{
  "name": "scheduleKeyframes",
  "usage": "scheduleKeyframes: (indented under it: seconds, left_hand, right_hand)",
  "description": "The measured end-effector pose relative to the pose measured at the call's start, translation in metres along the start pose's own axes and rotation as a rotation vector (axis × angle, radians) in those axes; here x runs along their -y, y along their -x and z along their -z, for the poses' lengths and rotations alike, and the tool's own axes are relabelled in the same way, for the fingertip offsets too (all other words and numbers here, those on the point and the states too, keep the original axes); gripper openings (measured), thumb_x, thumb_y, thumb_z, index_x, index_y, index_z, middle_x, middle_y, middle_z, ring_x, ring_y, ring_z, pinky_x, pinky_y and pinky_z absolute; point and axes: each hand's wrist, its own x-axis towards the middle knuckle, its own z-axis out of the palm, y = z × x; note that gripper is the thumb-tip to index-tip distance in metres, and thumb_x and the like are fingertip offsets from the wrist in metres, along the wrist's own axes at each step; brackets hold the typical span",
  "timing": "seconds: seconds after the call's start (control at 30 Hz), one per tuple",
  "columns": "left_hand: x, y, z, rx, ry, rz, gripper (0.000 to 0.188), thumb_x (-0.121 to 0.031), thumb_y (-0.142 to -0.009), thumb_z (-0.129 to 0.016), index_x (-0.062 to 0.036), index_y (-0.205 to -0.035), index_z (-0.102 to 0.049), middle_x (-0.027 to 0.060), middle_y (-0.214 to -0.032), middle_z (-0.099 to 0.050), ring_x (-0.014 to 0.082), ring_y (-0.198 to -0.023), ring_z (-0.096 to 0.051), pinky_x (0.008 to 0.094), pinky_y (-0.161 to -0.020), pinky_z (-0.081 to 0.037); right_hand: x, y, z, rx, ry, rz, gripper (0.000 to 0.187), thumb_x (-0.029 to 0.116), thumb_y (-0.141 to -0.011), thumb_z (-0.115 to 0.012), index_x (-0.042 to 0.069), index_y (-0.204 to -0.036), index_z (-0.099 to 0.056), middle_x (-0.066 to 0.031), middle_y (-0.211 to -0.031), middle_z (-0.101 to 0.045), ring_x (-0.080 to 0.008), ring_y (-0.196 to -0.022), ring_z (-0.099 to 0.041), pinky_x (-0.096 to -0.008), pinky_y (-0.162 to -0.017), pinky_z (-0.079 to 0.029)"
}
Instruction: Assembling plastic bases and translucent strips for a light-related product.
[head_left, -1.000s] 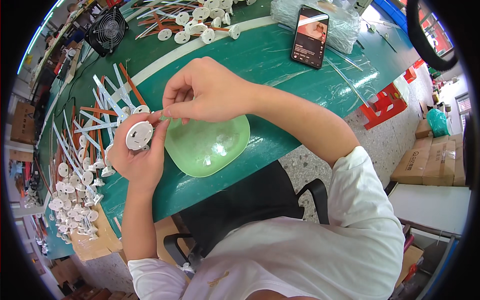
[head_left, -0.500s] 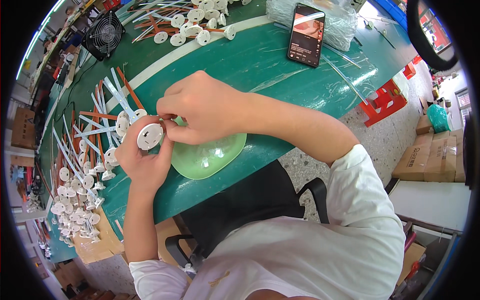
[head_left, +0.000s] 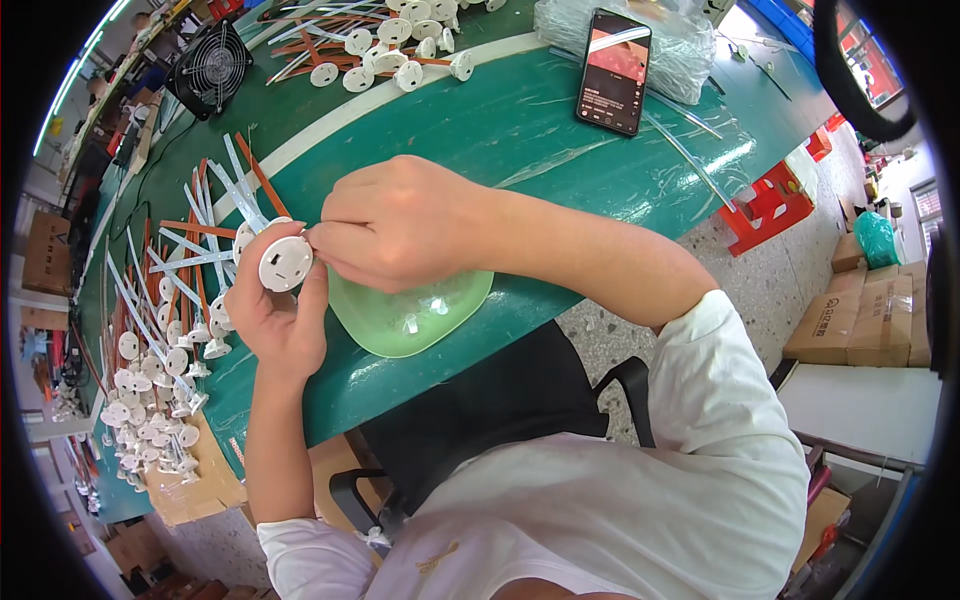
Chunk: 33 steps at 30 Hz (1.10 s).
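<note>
Between the thumb and fingers of my left hand [head_left: 285, 330] is a white round slotted disc [head_left: 286, 263], its face turned up. My right hand [head_left: 405, 225] is closed at the disc's right edge, its fingertips pinched together. Whatever sits in that pinch is hidden or too small to name. Below my right hand stands a light green bowl [head_left: 410, 330] with a few small shiny clear pieces in it. Just left of my left hand lie more white discs [head_left: 218, 312] with long orange and pale blue strips [head_left: 205, 262].
A large heap of white discs [head_left: 150, 430] fills the table's left edge, and another pile [head_left: 390, 60] lies at the back. A phone [head_left: 613, 75] leans on clear plastic bags [head_left: 680, 45]. At far left is a black fan [head_left: 212, 70]. A black chair [head_left: 490, 395] stands below the table.
My left hand has shifted slightly left with the disc, which has turned a little. My right hand's fingers have drawn closer together at the disc's edge.
</note>
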Motion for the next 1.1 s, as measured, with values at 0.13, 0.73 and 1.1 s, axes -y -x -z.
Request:
scheduleKeyframes:
  seconds: [0.13, 0.73, 1.1]
  left_hand:
    - [-0.001, 0.0, -0.001, -0.021, -0.011, -0.031, 0.038, 0.009, -0.081, -0.066, 0.0034, -0.118, -0.059, 0.0108, -0.104, -0.066, 0.0149, -0.095, -0.063, 0.0273, -0.085, -0.049]
    - [-0.003, -0.007, -0.005, -0.077, -0.262, -0.144, 0.024, 0.005, -0.084, -0.071, 0.0013, -0.106, -0.064, 0.0106, -0.091, -0.072, 0.0146, -0.081, -0.07, 0.0258, -0.075, -0.055]
    - [-0.003, -0.009, -0.003, -0.016, -0.303, -0.165, 0.028, 0.007, -0.083, -0.069, 0.0006, -0.109, -0.063, 0.0112, -0.095, -0.073, 0.016, -0.082, -0.072, 0.0268, -0.076, -0.055]
  right_hand:
    - [0.003, 0.0, 0.0, -0.004, -0.009, -0.006, 0.013, 0.012, -0.067, -0.066, 0.004, -0.066, -0.057, -0.0067, -0.065, -0.058, -0.0236, -0.06, -0.062, -0.0359, -0.049, -0.052]
    - [0.001, -0.003, 0.001, -0.029, -0.245, -0.405, 0.009, 0.015, -0.076, -0.071, 0.007, -0.081, -0.07, -0.0067, -0.076, -0.065, -0.0269, -0.068, -0.066, -0.0386, -0.06, -0.054]
    - [-0.001, -0.004, 0.013, 0.121, -0.118, -0.257, 0.008, 0.006, -0.075, -0.073, 0.007, -0.081, -0.068, -0.0041, -0.077, -0.068, -0.0236, -0.065, -0.067, -0.0328, -0.054, -0.053]
